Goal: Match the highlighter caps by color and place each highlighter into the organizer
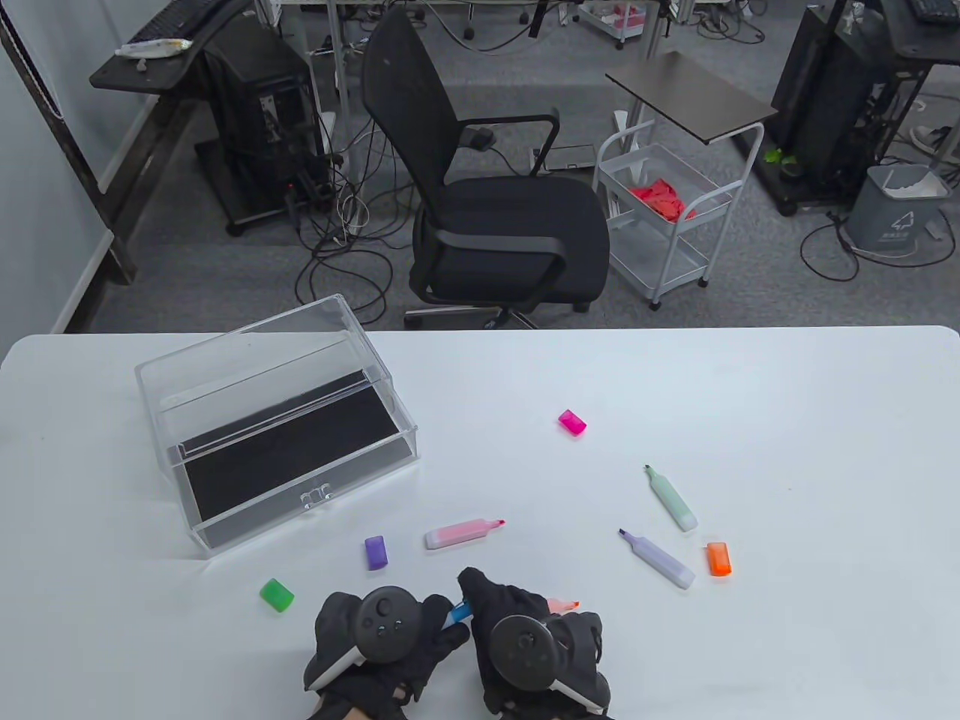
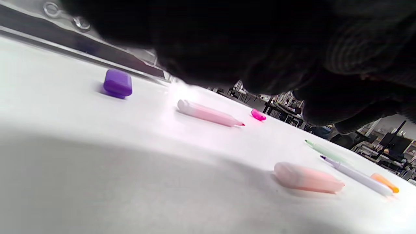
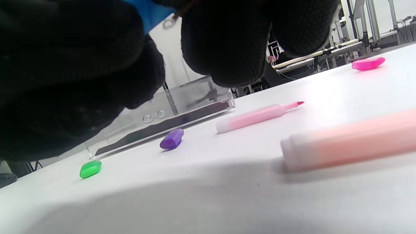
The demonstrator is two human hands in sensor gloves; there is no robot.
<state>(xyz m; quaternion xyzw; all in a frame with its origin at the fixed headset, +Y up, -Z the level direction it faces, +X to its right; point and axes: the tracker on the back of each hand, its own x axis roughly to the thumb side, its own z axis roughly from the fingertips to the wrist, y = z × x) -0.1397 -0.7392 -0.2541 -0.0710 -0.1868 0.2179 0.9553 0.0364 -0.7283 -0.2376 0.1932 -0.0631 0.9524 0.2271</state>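
Observation:
Both hands meet at the table's front edge, and a blue highlighter [image 1: 457, 613] shows between them. My left hand [image 1: 441, 626] and right hand [image 1: 486, 598] both grip it; most of it is hidden, and only a blue patch [image 3: 152, 11] shows in the right wrist view. An uncapped orange highlighter [image 1: 564, 604] lies half under my right hand. Uncapped pink [image 1: 461, 532], green [image 1: 671, 499] and purple [image 1: 660, 560] highlighters lie apart on the table. Loose caps lie around them: pink [image 1: 572, 422], purple [image 1: 376, 553], green [image 1: 277, 595], orange [image 1: 718, 559]. The clear organizer [image 1: 300, 499] stands at the left with its drawer pulled out.
The white table [image 1: 787, 420] ends just past the organizer. A black office chair [image 1: 495, 217] and a white cart [image 1: 660, 217] stand behind the far edge.

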